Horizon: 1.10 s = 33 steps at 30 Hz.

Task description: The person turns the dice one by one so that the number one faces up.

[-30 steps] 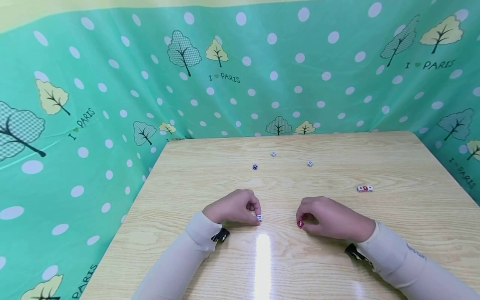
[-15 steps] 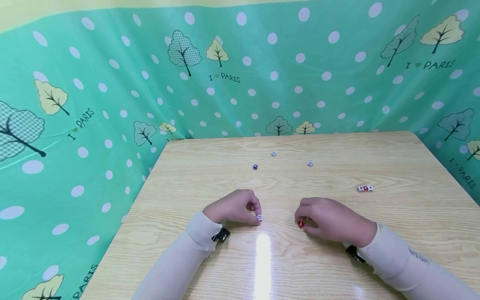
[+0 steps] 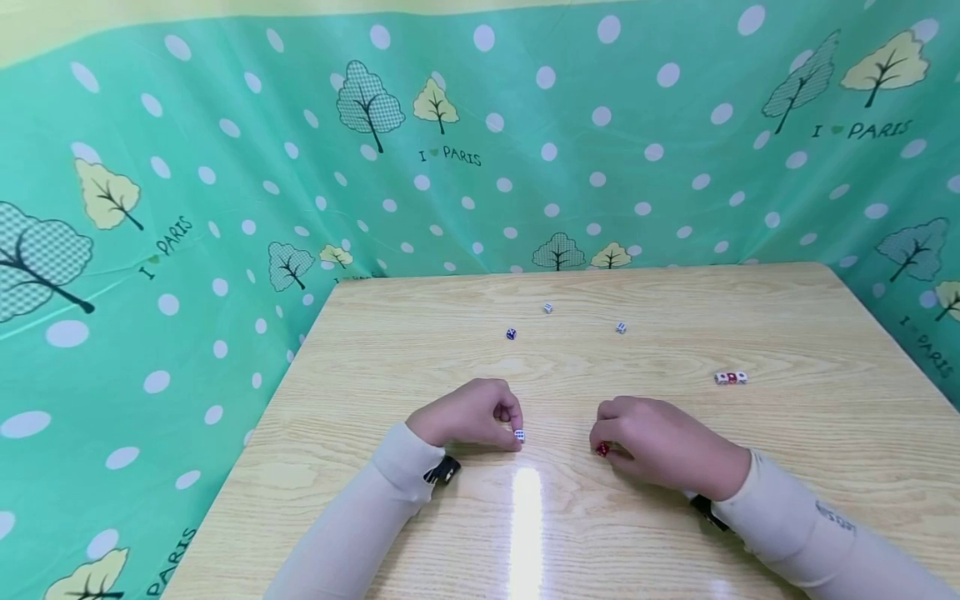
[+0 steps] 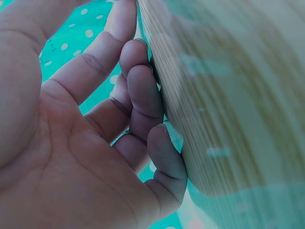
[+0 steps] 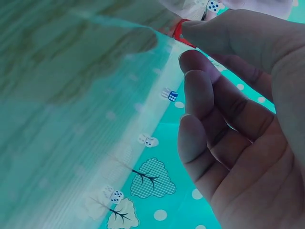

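Observation:
Low over the table, my left hand [image 3: 472, 414] pinches a white die [image 3: 520, 436] with blue pips between thumb and index finger. The left wrist view shows the palm [image 4: 71, 157] and curled fingers against the wood, with that die out of sight. To the right, my right hand [image 3: 663, 442] pinches a red die [image 3: 602, 449] at the tabletop. In the right wrist view the thumb lies against the red die [image 5: 180, 33], the other fingers curl loosely below it, and the white die [image 5: 213, 5] shows just beyond.
Toward the back of the wooden table [image 3: 420, 333] lie a blue die [image 3: 511, 334], a white die [image 3: 547, 308] and another white die [image 3: 621, 328]. A short row of white, red and white dice [image 3: 731, 378] sits at the right. A green polka-dot cloth [image 3: 480, 200] hangs behind.
My right hand has shifted and turned slightly, its thumb and index finger resettling around the red die. The left hand and its white die have stayed in place.

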{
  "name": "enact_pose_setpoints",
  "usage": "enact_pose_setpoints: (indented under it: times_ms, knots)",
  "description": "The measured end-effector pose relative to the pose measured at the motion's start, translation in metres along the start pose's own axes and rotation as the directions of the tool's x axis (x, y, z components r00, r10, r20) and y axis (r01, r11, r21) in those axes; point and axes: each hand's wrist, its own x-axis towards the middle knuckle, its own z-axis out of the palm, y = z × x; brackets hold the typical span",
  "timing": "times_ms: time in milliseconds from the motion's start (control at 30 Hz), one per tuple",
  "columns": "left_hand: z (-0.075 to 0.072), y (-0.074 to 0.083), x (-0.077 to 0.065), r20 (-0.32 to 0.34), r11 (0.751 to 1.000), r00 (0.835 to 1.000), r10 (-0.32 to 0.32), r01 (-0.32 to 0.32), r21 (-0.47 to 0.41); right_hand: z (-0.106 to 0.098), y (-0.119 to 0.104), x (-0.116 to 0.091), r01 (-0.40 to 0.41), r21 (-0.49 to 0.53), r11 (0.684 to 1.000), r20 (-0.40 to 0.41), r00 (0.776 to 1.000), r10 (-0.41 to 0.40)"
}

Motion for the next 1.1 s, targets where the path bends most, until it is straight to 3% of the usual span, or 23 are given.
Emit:
enact_pose_setpoints:
  times_ms: [200,467,833,1100]
  knots:
    - [0.000,0.000,0.001,0.001,1.000,1.000,0.002,-0.002,-0.002,-0.002,0.000,0.000,-0.019,0.013,1.000,0.005,1.000,0.019]
    - [-0.001,0.000,0.001,0.008,1.000,1.000,0.013,-0.013,0.005,-0.008,0.002,0.001,-0.048,0.138,0.989,0.046,0.998,0.042]
    - [0.000,-0.001,0.002,0.007,1.000,1.000,0.013,-0.013,0.005,-0.003,0.018,0.000,-0.172,0.403,0.899,0.183,0.977,0.105]
    - [0.000,-0.001,0.002,0.007,1.000,1.000,0.011,-0.011,0.013,0.000,0.027,-0.002,-0.154,0.431,0.889,0.170,0.982,0.087]
